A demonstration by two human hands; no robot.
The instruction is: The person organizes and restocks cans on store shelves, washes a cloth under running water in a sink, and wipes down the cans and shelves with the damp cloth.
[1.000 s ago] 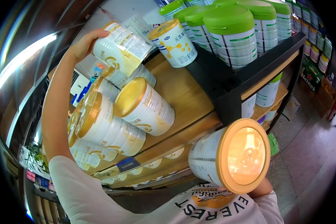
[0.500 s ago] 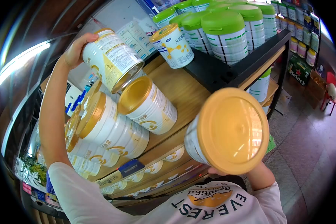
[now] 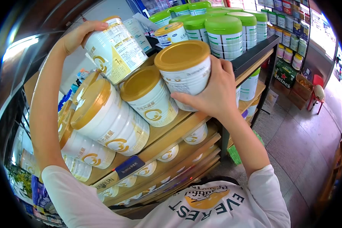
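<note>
Can [image 3: 116,51] at eleven o'clock is being gripped by the left hand [image 3: 75,35]; the right hand [image 3: 217,89] is gripping a gold-lidded tin [image 3: 184,72] at twelve o'clock, near green-lidded tubs [image 3: 225,42].

Between the right fingers [image 3: 226,67], a white can [image 3: 188,81] is being capped in gold. Below the left fingers [image 3: 97,26], another white can [image 3: 116,47] is being patterned with gold and pale yellow. Beyond the right fingers, green-lidded white tubs [image 3: 225,40] are being striped green.
</note>
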